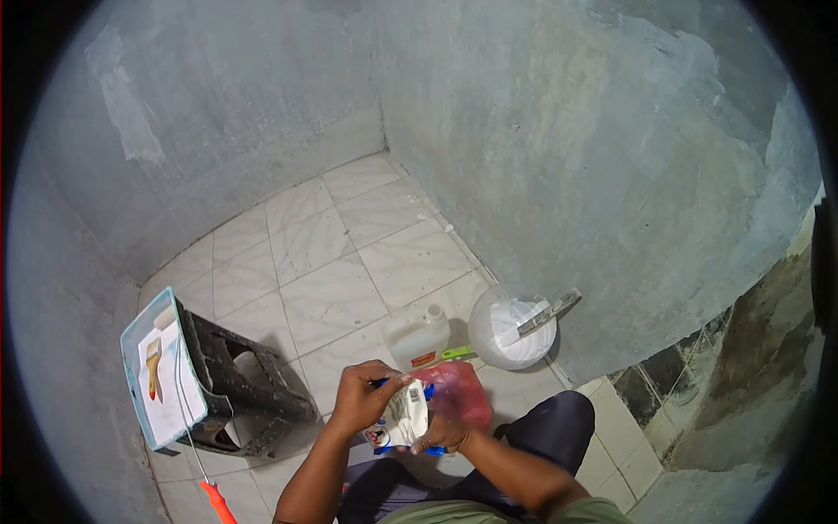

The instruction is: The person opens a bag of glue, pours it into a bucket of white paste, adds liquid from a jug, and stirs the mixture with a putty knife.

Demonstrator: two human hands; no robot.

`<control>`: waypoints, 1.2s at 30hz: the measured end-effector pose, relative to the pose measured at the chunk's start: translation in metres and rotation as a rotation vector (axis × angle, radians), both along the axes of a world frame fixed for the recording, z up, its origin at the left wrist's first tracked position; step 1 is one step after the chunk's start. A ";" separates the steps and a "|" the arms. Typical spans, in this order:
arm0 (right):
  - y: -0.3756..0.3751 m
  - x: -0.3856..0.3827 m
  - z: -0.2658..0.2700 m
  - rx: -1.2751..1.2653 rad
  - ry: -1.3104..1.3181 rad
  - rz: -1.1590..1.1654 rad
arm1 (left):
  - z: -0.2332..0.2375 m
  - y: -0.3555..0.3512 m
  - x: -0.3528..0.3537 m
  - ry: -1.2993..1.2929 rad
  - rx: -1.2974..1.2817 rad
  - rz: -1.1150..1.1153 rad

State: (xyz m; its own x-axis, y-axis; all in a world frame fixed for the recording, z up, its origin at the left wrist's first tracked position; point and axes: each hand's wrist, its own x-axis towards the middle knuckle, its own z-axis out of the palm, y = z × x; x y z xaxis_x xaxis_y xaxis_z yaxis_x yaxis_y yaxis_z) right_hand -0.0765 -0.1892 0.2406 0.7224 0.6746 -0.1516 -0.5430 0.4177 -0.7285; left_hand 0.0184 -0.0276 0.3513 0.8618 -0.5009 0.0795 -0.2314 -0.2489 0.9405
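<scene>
Here the left hand [360, 402] grips the packet [408, 417] by its upper end over the lap [380, 492], while the right hand [447, 434], partly blurred, seems to pinch its lower edge: a handling step, calling for a steady two-handed hold.

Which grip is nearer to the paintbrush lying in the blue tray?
Left. The left grip holds the packet on the side facing the paintbrush; the right grip is at the packet's opposite side, farther from the brush.
</scene>
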 end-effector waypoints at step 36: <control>-0.108 0.108 -0.118 0.797 0.431 -0.720 | -0.066 -0.287 0.096 -0.146 1.205 -0.595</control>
State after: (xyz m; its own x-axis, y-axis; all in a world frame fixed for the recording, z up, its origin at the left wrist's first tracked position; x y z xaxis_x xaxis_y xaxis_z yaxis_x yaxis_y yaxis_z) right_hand 0.0316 -0.2974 0.1227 0.9703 0.1426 -0.1955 -0.1316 0.9889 0.0684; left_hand 0.1140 -0.3149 0.2857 0.5129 -0.6151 -0.5989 -0.6703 -0.7228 0.1683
